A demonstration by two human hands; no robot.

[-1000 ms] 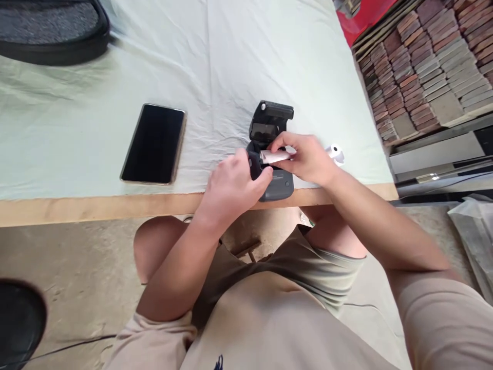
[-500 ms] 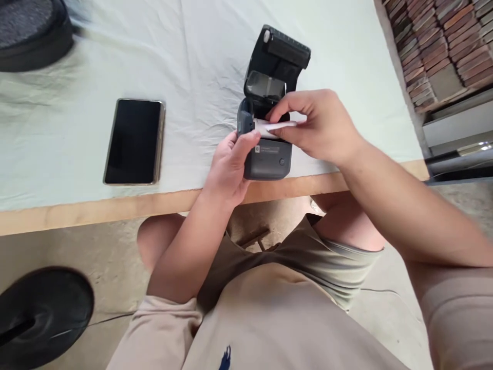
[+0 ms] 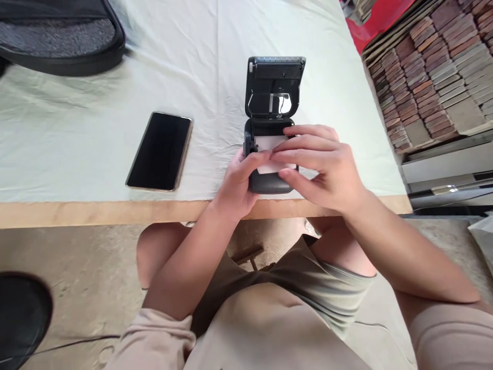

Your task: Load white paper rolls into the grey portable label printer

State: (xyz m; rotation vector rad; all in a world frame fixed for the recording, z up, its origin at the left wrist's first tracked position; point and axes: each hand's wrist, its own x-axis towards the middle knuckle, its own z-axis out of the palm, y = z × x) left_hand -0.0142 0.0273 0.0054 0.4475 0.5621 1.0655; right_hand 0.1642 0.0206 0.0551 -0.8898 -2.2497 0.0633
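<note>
Now you're seating paper (image 3: 269,149) in the open printer (image 3: 269,123) at frame centre: left hand (image 3: 236,185) grips its body, right hand (image 3: 323,167) fingers pinch the strip. Next, the lid needs closing.

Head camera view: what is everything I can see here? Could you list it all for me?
small printer: one, dark grey, lid open and upright, near the table's front edge
paper: one white strip, lying in the printer's open bay, under the fingers
phone: one, black screen, flat on the cloth left of the printer
table cloth: one, pale green, covering the table
table: one, bare wood front edge
black case: one, far left corner of the table
stacked bricks: many, reddish and grey, on the right
left hand: holds the printer's left side
right hand: fingers on the paper
</note>
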